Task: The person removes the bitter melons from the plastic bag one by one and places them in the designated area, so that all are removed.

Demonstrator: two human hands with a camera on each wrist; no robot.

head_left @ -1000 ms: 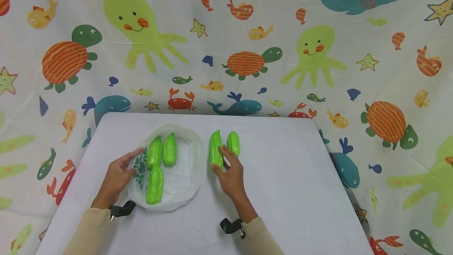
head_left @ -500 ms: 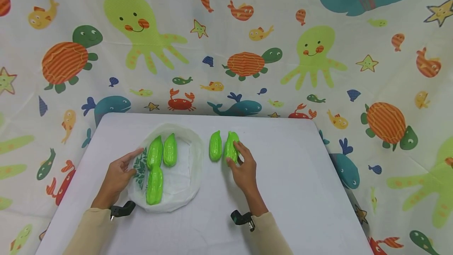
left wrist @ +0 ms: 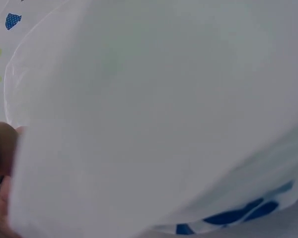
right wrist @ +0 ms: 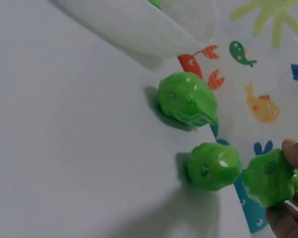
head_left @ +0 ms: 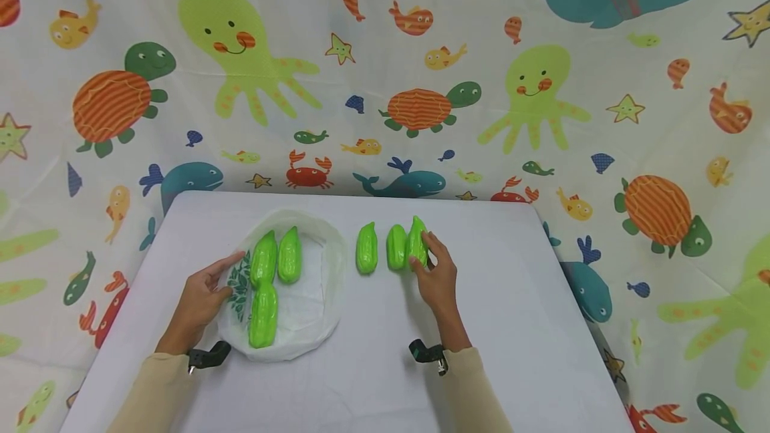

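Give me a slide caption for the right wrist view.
The right hand holds a green vegetable beside two others on a white table.

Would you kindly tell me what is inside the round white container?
Inside the round white container lie three green vegetables: two end to end, one alongside. What is beneath them is hidden.

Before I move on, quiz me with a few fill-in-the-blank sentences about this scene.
1. The left hand touches the white round container, which bears printed ____.
2. Inside the container lie ____ gourd-shaped vegetables.
3. The right hand holds a vegetable coloured ____.
4. On the tabletop, ____ vegetables lie touched by no hand.
Missing words: leaves; three; green; two.
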